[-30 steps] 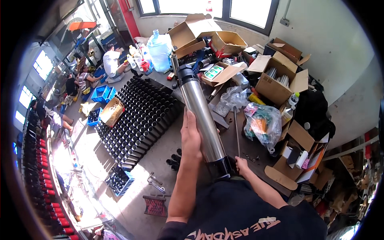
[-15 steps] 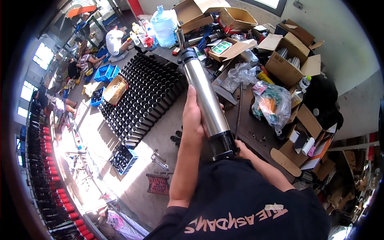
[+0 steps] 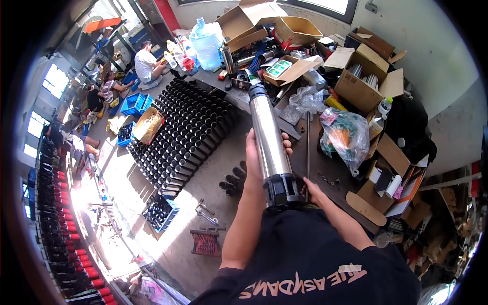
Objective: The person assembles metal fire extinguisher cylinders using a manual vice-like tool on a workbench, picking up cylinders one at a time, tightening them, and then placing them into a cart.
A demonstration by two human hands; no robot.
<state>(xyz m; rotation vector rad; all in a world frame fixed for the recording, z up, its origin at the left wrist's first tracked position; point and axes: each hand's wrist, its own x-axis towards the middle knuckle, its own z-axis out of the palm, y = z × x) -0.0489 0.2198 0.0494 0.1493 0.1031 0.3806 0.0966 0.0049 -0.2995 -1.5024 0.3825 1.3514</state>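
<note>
Clasping a metal cylinder (image 3: 268,129) from its left side, the left grip (image 3: 255,162) wrapped firmly around it, fingertips showing along the right side. The cylinder slanted in front of the person's chest, its black collar (image 3: 282,189) close to the dark shirt (image 3: 305,244). The right grip (image 3: 314,191) was curled beside the collar, at the near end of a thin rod (image 3: 308,147); one could not tell whether it had closed on either.

On the desk (image 3: 325,165), an open carton (image 3: 358,91) held silver pieces standing on end, and a shallow box (image 3: 294,74) held a white-and-green pack (image 3: 279,68). A clear plastic bag (image 3: 348,134) bulged with green and orange contents. To the right, an open box (image 3: 394,152) contained a white roll (image 3: 392,186), a dark item and something pink. A large blue jug (image 3: 206,46) stood near plastic bottles (image 3: 178,53).

Off to the left, a blue crate (image 3: 171,219) was heaped with small black parts. Farther away, a second crate (image 3: 123,143) held more black pieces, next to a cardboard box (image 3: 144,136) of pale bits too small to identify. Packed rows of black tubes (image 3: 185,122) stood alongside.
</note>
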